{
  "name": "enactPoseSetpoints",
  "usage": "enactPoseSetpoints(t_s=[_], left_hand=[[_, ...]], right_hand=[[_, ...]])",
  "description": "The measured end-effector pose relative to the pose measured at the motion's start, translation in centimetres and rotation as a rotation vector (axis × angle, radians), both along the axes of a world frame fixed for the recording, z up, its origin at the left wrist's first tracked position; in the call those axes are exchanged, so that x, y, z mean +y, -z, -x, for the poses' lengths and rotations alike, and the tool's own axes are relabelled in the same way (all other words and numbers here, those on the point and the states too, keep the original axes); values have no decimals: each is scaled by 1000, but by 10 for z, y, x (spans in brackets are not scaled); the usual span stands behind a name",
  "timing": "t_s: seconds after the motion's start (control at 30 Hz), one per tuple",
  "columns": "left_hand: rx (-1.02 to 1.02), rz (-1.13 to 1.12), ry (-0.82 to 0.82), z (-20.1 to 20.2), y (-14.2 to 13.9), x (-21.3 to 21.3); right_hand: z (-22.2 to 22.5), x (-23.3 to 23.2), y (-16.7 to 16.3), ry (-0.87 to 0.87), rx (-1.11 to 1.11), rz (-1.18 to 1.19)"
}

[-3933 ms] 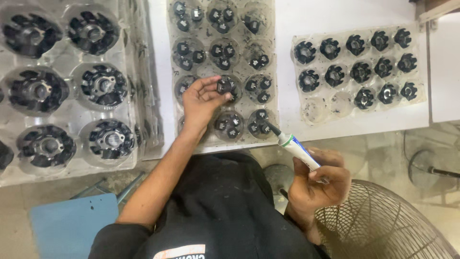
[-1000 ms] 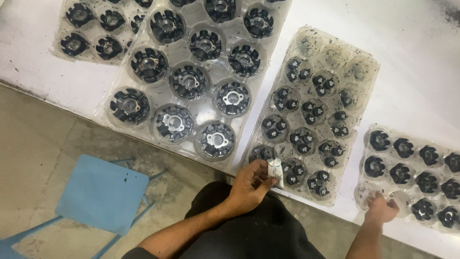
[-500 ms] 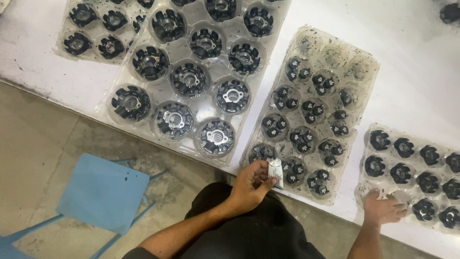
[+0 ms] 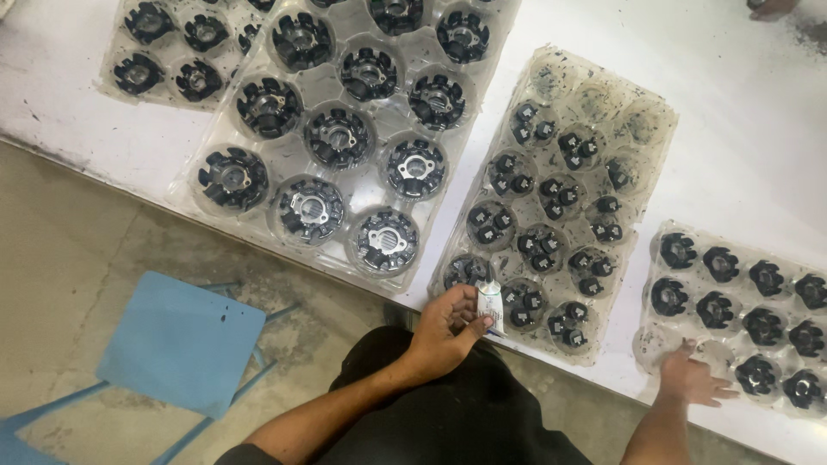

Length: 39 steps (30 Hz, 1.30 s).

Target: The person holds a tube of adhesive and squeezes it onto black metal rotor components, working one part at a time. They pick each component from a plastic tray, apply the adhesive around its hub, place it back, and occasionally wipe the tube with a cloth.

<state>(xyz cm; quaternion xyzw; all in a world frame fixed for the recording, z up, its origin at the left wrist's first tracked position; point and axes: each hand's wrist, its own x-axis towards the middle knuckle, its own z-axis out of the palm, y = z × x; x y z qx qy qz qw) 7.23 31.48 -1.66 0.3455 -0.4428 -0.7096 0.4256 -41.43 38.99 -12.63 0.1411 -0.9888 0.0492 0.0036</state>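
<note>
Black round parts (image 4: 541, 249) are held in clear moulded trays (image 4: 637, 129) on the bench (image 4: 741, 112). A small tube (image 4: 490, 303) is gripped by the left hand (image 4: 445, 325); the right hand (image 4: 689, 379) is spread open on a tray edge.

Four clear plastic blister trays on white surface (image 4: 741, 129).

Small tray (image 4: 177, 52), upper left of frame: clear, dimpled, black round parts in wells.

Large tray (image 4: 345, 138), upper centre: clear, wide round wells, black-and-silver round parts.

Middle tray (image 4: 560, 207), centre right: clear, grimy, tilted; top wells empty.

Right tray (image 4: 741, 310), lower right: clear, black parts; right hand (image 4: 689, 379) on near corner.

Small white tube (image 4: 490, 303), lower centre, printed label, held in left hand (image 4: 444, 327).
</note>
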Motion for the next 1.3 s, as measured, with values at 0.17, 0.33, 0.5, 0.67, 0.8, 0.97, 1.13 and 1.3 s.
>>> enactPoseSetpoints(t_s=[0.17, 0.33, 0.5, 0.67, 0.8, 0.97, 1.13, 1.3], left_hand=[[-51, 32, 28, -2, -4, -1], [-3, 9, 24, 1, -6, -1], [-11, 12, 15, 0, -2, -2], [35, 34, 1, 2, 1, -2], [0, 19, 22, 2, 0, -1], [53, 27, 12, 6, 1, -4], [-15, -53, 78, 14, 3, -7], [-79, 7, 88, 23, 0, -10]], right_hand=[[3, -3, 1, -10, 6, 8], [-2, -3, -1, 1, 30, 25], [-4, -4, -5, -4, 47, 46], [-1, -4, -2, 35, -38, 14], [3, -6, -4, -24, -50, -9], [-14, -28, -21, -330, 25, 321], [-109, -46, -45, -748, -216, 727], [-224, -36, -79, -873, -1029, 1022]])
